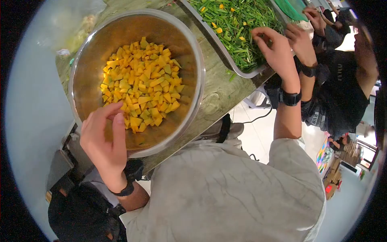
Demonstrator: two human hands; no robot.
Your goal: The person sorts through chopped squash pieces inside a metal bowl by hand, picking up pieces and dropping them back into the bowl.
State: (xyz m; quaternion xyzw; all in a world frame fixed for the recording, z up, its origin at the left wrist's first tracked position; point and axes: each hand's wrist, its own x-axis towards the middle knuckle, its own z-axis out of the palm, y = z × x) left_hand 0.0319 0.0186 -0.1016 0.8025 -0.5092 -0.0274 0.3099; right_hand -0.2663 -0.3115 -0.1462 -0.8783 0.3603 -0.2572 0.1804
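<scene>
A large steel bowl [198, 80] on the table holds many diced pieces of orange pumpkin [141, 86], some with green skin. My left hand [102, 137] is over the bowl's near left rim, fingers curved and thumb apart from them, close to the pumpkin. At the upper right, my right hand [276, 50] hovers over a metal tray [219, 46] of chopped green stalks [246, 50]. Its thumb and forefinger curl together at the tips; whatever is between them cannot be made out. A few orange pieces [219, 30] lie among the greens.
Another person's hand [300, 42] is right beside mine, and a further hand [314, 18] is near a green item [292, 9]. The wooden table's [219, 90] edge runs in front of me. A plastic bag [78, 32] lies beyond the bowl.
</scene>
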